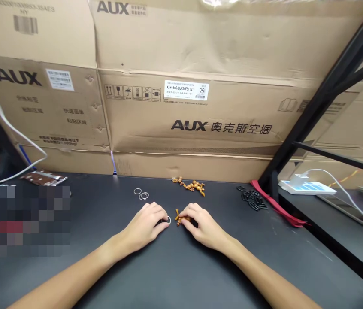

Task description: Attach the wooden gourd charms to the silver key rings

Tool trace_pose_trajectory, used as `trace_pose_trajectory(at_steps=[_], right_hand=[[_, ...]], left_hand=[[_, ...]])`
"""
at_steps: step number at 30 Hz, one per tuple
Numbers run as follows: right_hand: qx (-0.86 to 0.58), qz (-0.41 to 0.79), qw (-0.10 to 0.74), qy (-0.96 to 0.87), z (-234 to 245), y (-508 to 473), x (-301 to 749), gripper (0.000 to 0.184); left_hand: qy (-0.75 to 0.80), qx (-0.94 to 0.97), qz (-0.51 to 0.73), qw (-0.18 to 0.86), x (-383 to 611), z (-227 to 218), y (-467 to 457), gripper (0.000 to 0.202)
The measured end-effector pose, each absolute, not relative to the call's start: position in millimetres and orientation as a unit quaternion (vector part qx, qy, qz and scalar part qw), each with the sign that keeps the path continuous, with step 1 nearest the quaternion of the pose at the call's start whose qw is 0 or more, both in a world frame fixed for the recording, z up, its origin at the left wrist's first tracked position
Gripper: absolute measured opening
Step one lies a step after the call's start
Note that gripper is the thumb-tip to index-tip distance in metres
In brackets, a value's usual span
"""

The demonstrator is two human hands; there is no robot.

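Caution: the left hand [143, 227] grasps a metal ring [168, 220], the right hand [202, 227] a gold-coloured charm [181, 220]; a slack grip drops either onto the counter [168, 279].

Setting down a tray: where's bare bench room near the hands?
Free patches: dark bench between the right hand and the black rubber rings; also left of the loose silver rings, behind the left hand. Crowded: between the hands, where a silver ring and a golden piece nearly meet.

A storeroom or workshop: flattened AUX air-conditioner cartons [184, 107] line the wall behind a black workbench [81, 279], beside a black metal shelf frame [323, 103] on the right.
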State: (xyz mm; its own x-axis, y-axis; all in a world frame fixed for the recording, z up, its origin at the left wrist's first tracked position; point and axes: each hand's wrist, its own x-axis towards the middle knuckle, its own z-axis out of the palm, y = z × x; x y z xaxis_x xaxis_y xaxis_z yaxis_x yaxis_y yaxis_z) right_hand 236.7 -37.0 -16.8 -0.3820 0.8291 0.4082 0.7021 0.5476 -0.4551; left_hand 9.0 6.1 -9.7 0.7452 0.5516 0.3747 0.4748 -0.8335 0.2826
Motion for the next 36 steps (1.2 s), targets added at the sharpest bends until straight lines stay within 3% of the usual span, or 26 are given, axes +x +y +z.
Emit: trace_pose_trajectory(at_steps=[19,24,30,36], right_hand=[[-0.433,0.127,0.342,-0.824,-15.6,-39.2,233.4,0.015],[-0.435,0.128,0.337,-0.825,-14.2,-40.3,232.5,0.014],[-0.426,0.130,0.339,-0.829,-10.0,-42.2,230.0,0.016],[-0.455,0.096,0.309,-0.830,-11.8,-42.0,230.8,0.019]], left_hand=[[0.256,0.933,0.232,0.100,8.7,-9.2,7.0,0.011],[0.278,0.925,0.243,0.090,9.8,-14.0,6.7,0.018],[0.274,0.928,0.241,0.078,13.0,-11.1,1.2,0.006],[0.276,0.928,0.239,0.068,14.1,-6.6,-3.3,0.011]])
